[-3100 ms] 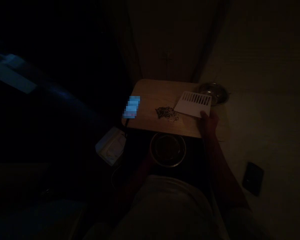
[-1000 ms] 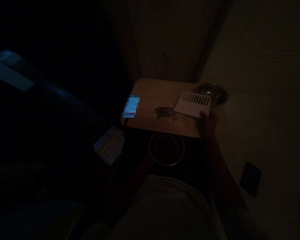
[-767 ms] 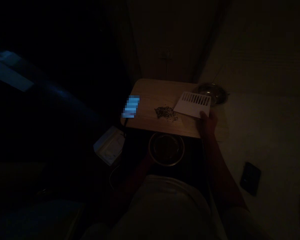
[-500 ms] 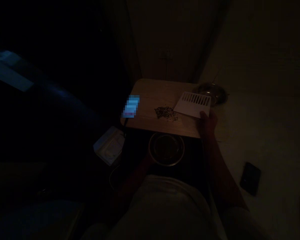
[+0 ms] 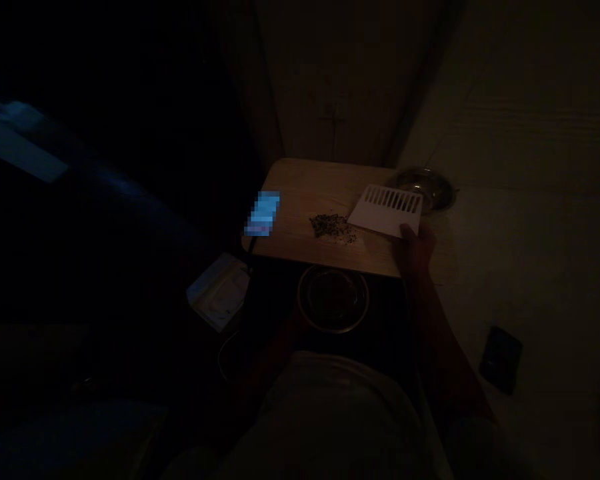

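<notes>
In the dim head view, my right hand [image 5: 417, 247] grips a flat white scraper-like piece [image 5: 385, 217] with a row of slots along its far edge, thumb on top. It lies low over the wooden board's right part; whether it touches the surface, I cannot tell. Beside its left corner is a scattered heap of small dark grains [image 5: 331, 227]. Just below the board's near edge my left hand [image 5: 300, 320], very dark, holds a round bowl [image 5: 333, 300] with a pale rim by its left side. The fingers under that bowl are hidden, and its contents are too dark to make out.
The wooden board [image 5: 300, 183] has a lit, blurred screen [image 5: 263, 213] at its left end. A shiny metal bowl [image 5: 437, 190] stands at the far right, partly behind the white piece. A dark flat object [image 5: 501, 360] lies right; a pale box [image 5: 220, 293] sits lower left.
</notes>
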A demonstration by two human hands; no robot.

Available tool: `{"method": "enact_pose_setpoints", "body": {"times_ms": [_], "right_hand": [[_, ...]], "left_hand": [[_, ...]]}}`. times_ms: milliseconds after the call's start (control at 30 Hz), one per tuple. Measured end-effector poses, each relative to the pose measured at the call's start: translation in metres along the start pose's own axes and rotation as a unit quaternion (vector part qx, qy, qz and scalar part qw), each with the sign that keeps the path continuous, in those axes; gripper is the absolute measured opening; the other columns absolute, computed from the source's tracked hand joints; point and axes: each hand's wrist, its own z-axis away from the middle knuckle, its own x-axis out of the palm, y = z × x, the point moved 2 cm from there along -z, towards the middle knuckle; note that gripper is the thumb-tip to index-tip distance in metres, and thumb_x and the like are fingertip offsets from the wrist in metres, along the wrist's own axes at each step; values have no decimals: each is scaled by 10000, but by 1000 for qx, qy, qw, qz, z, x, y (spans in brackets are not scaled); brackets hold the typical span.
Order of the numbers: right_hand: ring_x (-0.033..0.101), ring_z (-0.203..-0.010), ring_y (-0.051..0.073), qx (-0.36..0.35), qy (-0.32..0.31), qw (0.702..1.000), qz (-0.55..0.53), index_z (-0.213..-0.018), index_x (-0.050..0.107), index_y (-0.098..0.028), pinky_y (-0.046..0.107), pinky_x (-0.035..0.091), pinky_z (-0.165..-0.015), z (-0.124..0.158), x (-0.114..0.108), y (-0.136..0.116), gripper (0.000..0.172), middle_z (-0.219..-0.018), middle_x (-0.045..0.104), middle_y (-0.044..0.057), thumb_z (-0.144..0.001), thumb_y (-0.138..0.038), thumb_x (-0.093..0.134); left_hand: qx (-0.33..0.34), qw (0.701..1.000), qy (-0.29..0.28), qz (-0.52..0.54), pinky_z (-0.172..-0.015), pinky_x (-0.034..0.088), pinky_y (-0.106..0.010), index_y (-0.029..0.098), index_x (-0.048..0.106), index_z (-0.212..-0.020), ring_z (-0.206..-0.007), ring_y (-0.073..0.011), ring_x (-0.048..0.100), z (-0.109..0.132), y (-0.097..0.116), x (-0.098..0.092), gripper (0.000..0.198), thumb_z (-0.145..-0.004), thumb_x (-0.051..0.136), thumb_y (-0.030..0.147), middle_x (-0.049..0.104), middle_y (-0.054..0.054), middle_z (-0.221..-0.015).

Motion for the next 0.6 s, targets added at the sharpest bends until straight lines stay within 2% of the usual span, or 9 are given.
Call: {"method": "enact_pose_setpoints", "body": {"times_ms": [100,233,333,500,600], "right_hand": [[635,-835,178,5,-5,1000,6,-952,709,-158,370,540,-821,1,0,-2,281,-914,703,37,-727,-318,752],[645,-845,183,3,-13,1000,-17,-978,701,-172,377,549,-814,1,1,1,317,-932,708,33,-722,-349,757],[646,-846,182,-7,-10,1000,-13,-972,705,-168,386,551,-826,0,0,4,316,-931,711,32,-722,-355,752],[640,-843,175,-6,3,1000,-4,-965,708,-165,376,546,-833,-1,-1,3,297,-932,708,31,-720,-327,752],[633,-826,171,5,-1,1000,-2,-950,704,-163,363,548,-807,0,0,2,286,-916,702,28,-725,-334,751]], "left_hand": [[-5,1000,22,-8,-1247,226,-493,224,564,-1398,-1494,-283,331,1,-1,0,521,-891,618,328,585,-84,-1448],[56,998,22,-10,-1261,208,-432,249,558,-1398,-1514,-228,288,0,0,-3,538,-867,630,212,567,-48,-1471],[28,999,25,-5,-1261,207,-454,256,543,-1418,-1516,-240,284,-3,-2,-6,549,-876,617,216,532,-48,-1504],[-22,1000,9,7,-1243,231,-516,233,517,-1450,-1505,-285,306,-6,-2,-7,592,-877,635,327,544,-91,-1489],[-1,1000,-4,11,-1252,225,-475,250,529,-1442,-1513,-263,292,-4,-2,-7,579,-878,635,326,550,-72,-1485]]}}
